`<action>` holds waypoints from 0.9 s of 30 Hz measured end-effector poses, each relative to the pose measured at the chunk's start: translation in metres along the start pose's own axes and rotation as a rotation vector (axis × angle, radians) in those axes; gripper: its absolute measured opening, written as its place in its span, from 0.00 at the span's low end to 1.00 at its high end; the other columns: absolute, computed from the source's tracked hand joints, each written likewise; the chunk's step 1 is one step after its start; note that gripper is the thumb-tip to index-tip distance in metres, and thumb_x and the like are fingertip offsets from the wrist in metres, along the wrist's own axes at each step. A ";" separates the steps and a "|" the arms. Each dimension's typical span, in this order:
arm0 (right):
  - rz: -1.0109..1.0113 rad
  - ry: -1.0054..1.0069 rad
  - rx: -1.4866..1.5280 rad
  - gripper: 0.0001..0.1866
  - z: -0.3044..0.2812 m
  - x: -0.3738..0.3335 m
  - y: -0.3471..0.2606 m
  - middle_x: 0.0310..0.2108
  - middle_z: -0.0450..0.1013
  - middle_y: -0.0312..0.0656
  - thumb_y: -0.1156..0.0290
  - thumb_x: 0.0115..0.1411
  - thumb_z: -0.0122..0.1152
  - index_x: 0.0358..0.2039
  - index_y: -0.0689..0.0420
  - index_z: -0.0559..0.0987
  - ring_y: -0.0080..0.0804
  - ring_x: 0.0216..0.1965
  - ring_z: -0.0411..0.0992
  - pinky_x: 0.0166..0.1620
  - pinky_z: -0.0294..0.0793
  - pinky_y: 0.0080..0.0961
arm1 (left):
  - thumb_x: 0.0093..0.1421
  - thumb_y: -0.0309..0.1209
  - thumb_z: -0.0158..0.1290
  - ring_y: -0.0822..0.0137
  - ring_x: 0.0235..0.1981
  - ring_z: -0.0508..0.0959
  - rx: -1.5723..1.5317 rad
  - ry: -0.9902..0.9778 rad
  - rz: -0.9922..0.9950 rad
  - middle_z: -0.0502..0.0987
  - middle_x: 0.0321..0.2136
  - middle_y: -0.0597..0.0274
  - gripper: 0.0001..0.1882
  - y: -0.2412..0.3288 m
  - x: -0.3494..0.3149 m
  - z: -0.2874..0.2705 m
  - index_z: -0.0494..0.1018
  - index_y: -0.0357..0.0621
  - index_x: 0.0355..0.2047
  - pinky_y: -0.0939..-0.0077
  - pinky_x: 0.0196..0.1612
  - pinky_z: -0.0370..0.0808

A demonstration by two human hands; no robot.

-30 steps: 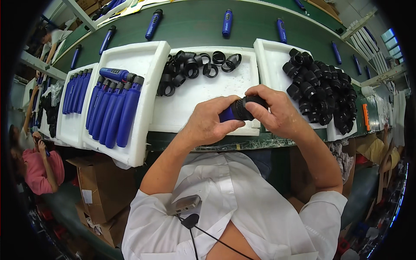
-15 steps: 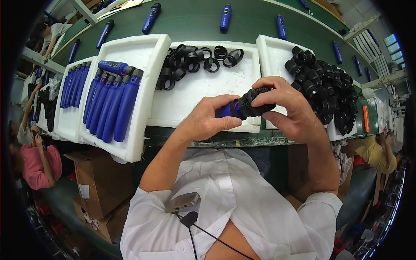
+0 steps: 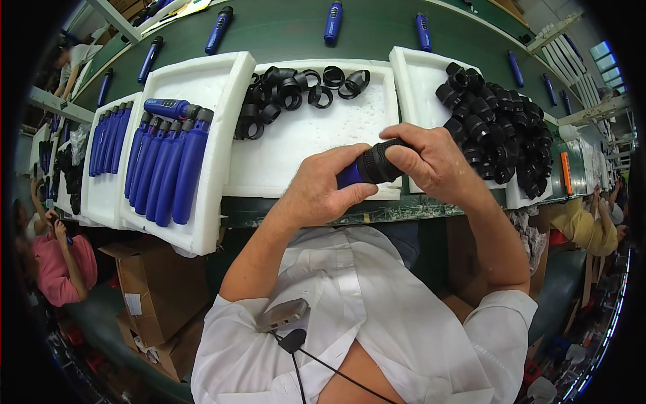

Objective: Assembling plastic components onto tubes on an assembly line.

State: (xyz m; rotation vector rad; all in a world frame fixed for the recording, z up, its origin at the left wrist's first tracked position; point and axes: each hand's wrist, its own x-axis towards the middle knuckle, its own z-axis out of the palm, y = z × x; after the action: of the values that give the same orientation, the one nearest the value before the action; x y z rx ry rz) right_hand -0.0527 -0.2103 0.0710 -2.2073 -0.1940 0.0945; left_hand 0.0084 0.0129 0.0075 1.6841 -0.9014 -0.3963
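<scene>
Left hand point(image 3: 325, 188): closed around the smooth, rounded blue body of a microphone point(image 3: 350, 176).
Right hand point(image 3: 434, 163): thumb and fingers pinching the microphone's black head point(image 3: 378, 165), rough-textured and thicker than the body.
Microphone position: between the hands, slightly tilted, head end toward the right hand.
Middle tray point(image 3: 282, 158): white foam, shallow, raised rim, pitted floor; beneath and beyond the hands.
Left tray point(image 3: 233, 114): white foam, thick-walled, left of the left hand.
Blue handles point(image 3: 161, 178): smooth, long, dark-ended; side by side in the left tray, one crosswise at their far ends.
Black rings point(image 3: 286, 86): short open bands, loose in the middle tray, beyond the left hand.
Right tray point(image 3: 407, 74): white foam, beyond and right of the right hand.
Black pieces point(image 3: 494, 128): stubby, banded cylinders, heaped in the right tray.
Orange bar point(image 3: 566, 173): slim, straight, well right of the right hand.
Counter point(image 3: 282, 34): flat, green, beyond the trays; finished-looking blue microphones point(image 3: 333, 23) spaced along it.
</scene>
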 end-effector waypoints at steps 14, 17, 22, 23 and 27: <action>-0.101 -0.023 0.141 0.19 -0.007 -0.003 -0.007 0.20 0.74 0.45 0.60 0.63 0.63 0.41 0.66 0.79 0.29 0.22 0.72 0.27 0.70 0.28 | 0.53 0.39 0.66 0.51 0.37 0.80 -0.222 -0.032 -0.071 0.80 0.38 0.47 0.28 -0.002 -0.001 -0.001 0.75 0.37 0.50 0.64 0.44 0.76; 0.166 -0.011 0.043 0.18 -0.002 -0.001 -0.002 0.20 0.73 0.44 0.61 0.63 0.62 0.39 0.66 0.79 0.30 0.22 0.72 0.27 0.70 0.29 | 0.53 0.38 0.66 0.50 0.37 0.81 -0.012 -0.002 -0.029 0.80 0.39 0.46 0.27 -0.003 -0.002 -0.003 0.75 0.37 0.51 0.64 0.44 0.76; -0.079 0.051 0.118 0.16 0.002 0.001 0.003 0.22 0.72 0.38 0.63 0.65 0.59 0.37 0.66 0.78 0.22 0.22 0.69 0.27 0.69 0.21 | 0.53 0.37 0.66 0.50 0.38 0.81 0.012 -0.002 0.017 0.80 0.39 0.45 0.28 0.002 0.001 -0.001 0.74 0.38 0.52 0.65 0.43 0.76; -0.139 0.058 0.144 0.16 0.001 0.000 0.003 0.22 0.72 0.37 0.62 0.65 0.58 0.37 0.66 0.78 0.22 0.22 0.69 0.28 0.69 0.21 | 0.53 0.36 0.66 0.53 0.38 0.80 0.038 -0.001 0.044 0.80 0.38 0.46 0.28 0.004 0.002 0.000 0.74 0.37 0.52 0.66 0.43 0.76; 0.266 -0.004 0.146 0.18 -0.001 -0.003 0.000 0.26 0.74 0.39 0.61 0.65 0.59 0.44 0.66 0.76 0.25 0.30 0.73 0.35 0.74 0.26 | 0.53 0.34 0.65 0.60 0.38 0.79 0.214 0.002 0.031 0.80 0.39 0.48 0.29 0.007 0.004 -0.001 0.74 0.33 0.53 0.70 0.45 0.75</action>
State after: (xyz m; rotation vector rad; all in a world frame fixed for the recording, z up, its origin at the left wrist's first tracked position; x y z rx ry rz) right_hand -0.0553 -0.2115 0.0717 -2.0761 0.1030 0.2522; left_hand 0.0098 0.0101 0.0151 1.8620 -0.9954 -0.2849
